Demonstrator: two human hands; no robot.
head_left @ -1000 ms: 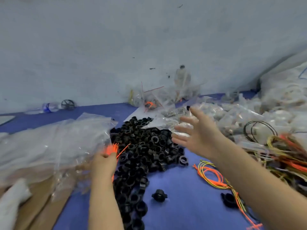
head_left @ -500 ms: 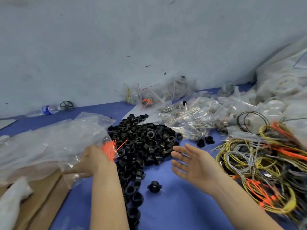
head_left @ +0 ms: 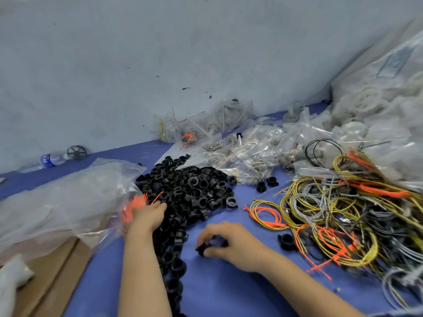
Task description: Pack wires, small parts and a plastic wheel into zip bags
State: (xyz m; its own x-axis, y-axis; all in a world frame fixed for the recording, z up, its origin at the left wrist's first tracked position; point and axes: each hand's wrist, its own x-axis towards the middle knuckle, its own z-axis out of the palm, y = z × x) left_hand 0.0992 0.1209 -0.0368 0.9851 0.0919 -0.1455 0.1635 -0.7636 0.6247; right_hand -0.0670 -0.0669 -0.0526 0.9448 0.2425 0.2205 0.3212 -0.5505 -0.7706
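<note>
Right hand has dropped from open mid-air to the surface; its fingers now curl round a loose black part just right of the part pile. Left hand has slid onto the pile's left edge, fingers flat on the parts, beside orange ties and touching the empty bags.

Step, as I read it: picking up one small part for bagging. No bag is held open yet. Next move needs the left hand to pull a bag free and open its mouth, then the right to carry the part over. Wires sit tangled at right, unpacked. A spoked wheel lies by the far wall.
</note>
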